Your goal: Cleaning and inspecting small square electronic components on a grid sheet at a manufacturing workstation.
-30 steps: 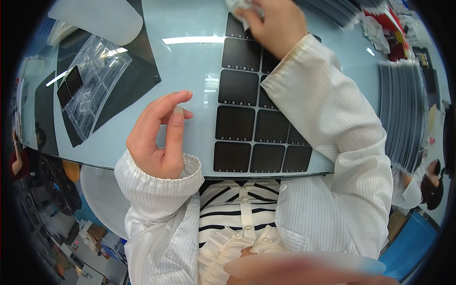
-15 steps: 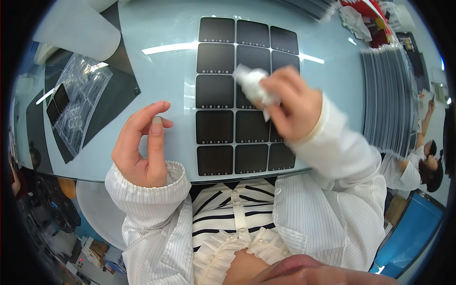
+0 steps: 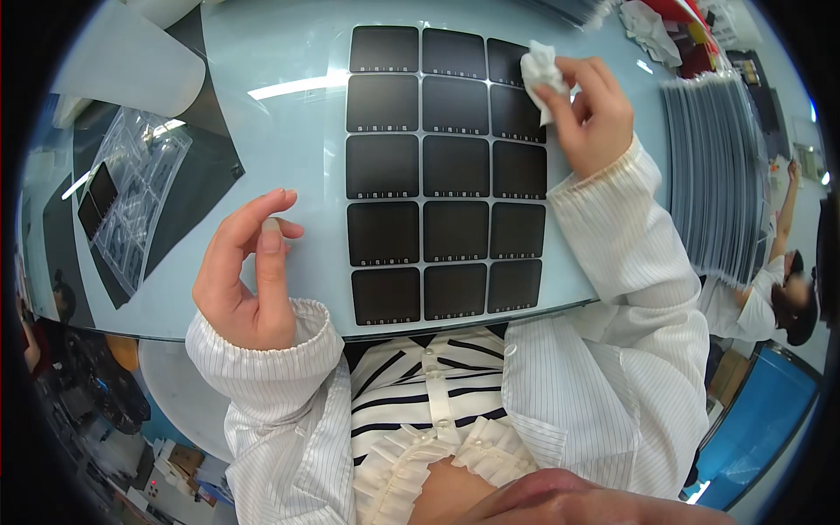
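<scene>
A grid of dark, glossy rectangular panels [image 3: 455, 166] with rounded corners lies in three columns on the pale glass-topped table [image 3: 293, 144]. Each panel has a row of small light marks along its lower edge. My right hand [image 3: 597, 118] pinches a crumpled white tissue [image 3: 542, 72] over the right column, across the far two panels, covering part of them. To the left of the grid, my left hand [image 3: 249, 276] hovers near the table edge, fingers loosely bent and apart, holding nothing.
At right stands a long stack of thin grey sheets [image 3: 713, 171], with a crumpled white tissue [image 3: 649, 33] beyond it. On the left are a translucent white container [image 3: 140, 57] and clear plastic trays [image 3: 144, 192] over a black sheet. Another person [image 3: 761, 302] sits at far right.
My right hand has moved the tissue from the middle column to the far right corner of the grid, uncovering the middle panels. My left hand has barely shifted.
</scene>
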`<control>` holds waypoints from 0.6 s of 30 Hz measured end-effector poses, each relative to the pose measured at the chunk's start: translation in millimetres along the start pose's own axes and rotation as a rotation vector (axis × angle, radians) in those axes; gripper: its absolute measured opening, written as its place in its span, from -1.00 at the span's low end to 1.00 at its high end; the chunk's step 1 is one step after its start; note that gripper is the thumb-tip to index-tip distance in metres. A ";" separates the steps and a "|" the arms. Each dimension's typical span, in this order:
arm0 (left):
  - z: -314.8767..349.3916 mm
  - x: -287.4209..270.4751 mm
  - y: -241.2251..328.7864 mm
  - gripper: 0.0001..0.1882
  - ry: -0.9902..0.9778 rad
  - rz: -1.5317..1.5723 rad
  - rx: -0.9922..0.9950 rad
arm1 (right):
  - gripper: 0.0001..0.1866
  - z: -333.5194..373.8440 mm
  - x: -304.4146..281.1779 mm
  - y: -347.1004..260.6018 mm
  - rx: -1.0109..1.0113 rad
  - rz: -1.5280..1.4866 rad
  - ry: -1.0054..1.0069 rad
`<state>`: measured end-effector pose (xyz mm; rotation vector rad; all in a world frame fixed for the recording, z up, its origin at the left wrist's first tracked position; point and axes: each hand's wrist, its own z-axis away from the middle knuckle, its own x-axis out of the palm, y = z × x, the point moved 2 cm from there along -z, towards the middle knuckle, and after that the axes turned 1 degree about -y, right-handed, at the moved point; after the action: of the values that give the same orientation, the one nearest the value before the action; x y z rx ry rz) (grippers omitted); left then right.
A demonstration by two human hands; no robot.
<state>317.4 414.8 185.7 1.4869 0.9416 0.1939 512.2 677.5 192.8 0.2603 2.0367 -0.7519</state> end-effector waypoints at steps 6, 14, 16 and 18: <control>-2.2 1.5 -0.1 -0.79 0.016 -0.016 0.037 | -0.60 49.6 6.6 -70.3 -0.257 -0.161 -0.330; -3.0 2.2 3.1 -0.78 0.010 -0.033 0.052 | -0.67 7.6 1.5 -17.1 -0.086 0.019 -0.122; -2.0 0.7 2.7 -0.78 0.017 -0.048 0.045 | -0.65 28.4 6.7 -57.8 -0.242 -0.061 -0.288; -2.8 1.8 1.1 -0.78 0.004 -0.042 0.042 | -0.61 36.1 9.1 -67.4 -0.261 -0.110 -0.386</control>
<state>317.3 418.2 186.5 1.5039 0.9845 0.1469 501.6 601.5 198.7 -0.1389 1.7633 -0.5442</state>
